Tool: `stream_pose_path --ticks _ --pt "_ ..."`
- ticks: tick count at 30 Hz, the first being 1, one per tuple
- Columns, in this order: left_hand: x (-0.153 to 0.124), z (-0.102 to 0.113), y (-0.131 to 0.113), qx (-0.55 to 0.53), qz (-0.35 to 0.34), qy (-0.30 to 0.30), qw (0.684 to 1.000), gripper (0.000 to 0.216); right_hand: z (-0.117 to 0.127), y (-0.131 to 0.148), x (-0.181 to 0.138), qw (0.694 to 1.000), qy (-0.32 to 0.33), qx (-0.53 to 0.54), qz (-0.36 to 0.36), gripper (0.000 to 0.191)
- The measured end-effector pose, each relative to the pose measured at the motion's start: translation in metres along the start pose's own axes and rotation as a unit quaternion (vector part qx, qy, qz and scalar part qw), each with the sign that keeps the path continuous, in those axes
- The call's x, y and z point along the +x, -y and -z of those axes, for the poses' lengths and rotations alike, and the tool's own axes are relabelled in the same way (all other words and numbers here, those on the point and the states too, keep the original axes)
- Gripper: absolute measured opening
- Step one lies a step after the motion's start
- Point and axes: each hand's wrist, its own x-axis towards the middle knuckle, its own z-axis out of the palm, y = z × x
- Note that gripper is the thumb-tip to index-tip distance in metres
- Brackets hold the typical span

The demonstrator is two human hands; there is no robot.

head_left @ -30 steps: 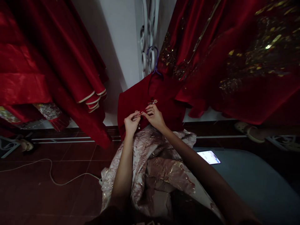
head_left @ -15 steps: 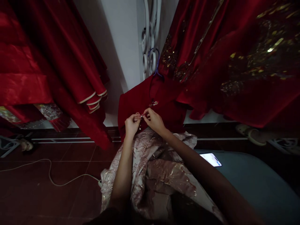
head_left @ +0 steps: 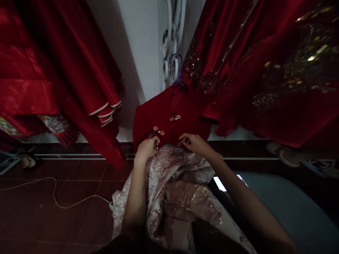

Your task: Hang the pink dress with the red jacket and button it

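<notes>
A red garment (head_left: 153,113) with pearl-and-bead ornaments hangs in front of me on a purple hanger (head_left: 180,72). One beaded ornament (head_left: 175,118) sits below its neckline, another (head_left: 159,131) lower on the left. My left hand (head_left: 147,150) is closed on the garment's lower left part, next to a small beaded piece (head_left: 156,144) at the fingertips. At the lower right of the garment, my right hand (head_left: 195,143) has its fingers bent into a pinch, just above another beaded ornament (head_left: 179,144). What lies between those fingers is too small to make out.
Shiny pink-beige patterned fabric (head_left: 182,194) is heaped over my lap. A lit phone (head_left: 219,184) lies beside my right forearm by a grey-green seat (head_left: 286,201). Red garments (head_left: 87,70) hang on both sides. A white cable (head_left: 66,207) crosses the tiled floor.
My hands were together at the left beaded ornament. They have parted: the right moved right and down to the garment's other side, the left slightly down and left. Both upper ornaments now show.
</notes>
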Motion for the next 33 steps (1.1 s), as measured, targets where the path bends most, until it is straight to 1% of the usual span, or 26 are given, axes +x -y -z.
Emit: stream_pose_path --ticks 2,5,8,12,15,19,22,25,27,31,33 --pt "0.003 -0.004 0.001 0.047 0.0 -0.035 0.998 0.033 -0.006 0.001 -0.001 0.997 0.001 -0.07 -0.017 0.023" --pt "0.007 -0.005 0.004 0.074 -0.009 -0.06 0.995 0.024 -0.014 0.002 -0.003 0.99 -0.003 -0.139 -0.038 0.025" --pt "0.008 -0.004 0.006 0.073 -0.019 -0.079 0.994 0.024 -0.019 0.001 -0.003 0.988 0.002 -0.15 -0.033 0.019" --pt "0.009 -0.006 0.006 0.068 -0.03 -0.064 0.995 0.034 -0.023 -0.004 0.0 0.993 -0.013 -0.119 0.004 0.014" --pt "0.01 -0.009 0.007 0.093 -0.032 -0.062 0.993 0.03 -0.024 -0.008 0.001 0.997 -0.02 -0.073 0.011 0.011" --pt "0.012 -0.009 0.011 0.1 -0.033 -0.106 0.989 0.018 -0.019 -0.015 0.004 0.999 -0.018 0.001 -0.033 0.013" --pt "0.012 -0.009 0.006 0.081 -0.034 -0.137 0.987 0.018 -0.009 -0.017 0.005 0.993 -0.044 0.104 -0.044 0.019" --pt "0.014 -0.015 -0.005 0.055 -0.037 -0.148 0.987 0.023 -0.002 -0.006 0.005 0.964 -0.059 0.253 -0.049 0.026" --pt "0.017 -0.025 -0.013 0.054 -0.034 -0.136 0.989 0.027 -0.005 0.008 0.005 0.939 -0.052 0.337 -0.044 0.031" --pt "0.022 -0.047 -0.019 0.08 -0.002 -0.091 0.993 0.045 -0.028 0.03 0.007 0.905 -0.059 0.419 -0.041 0.033" --pt "0.024 -0.052 -0.017 0.08 0.012 -0.093 0.992 0.051 -0.041 0.032 0.009 0.898 -0.065 0.434 -0.038 0.032"
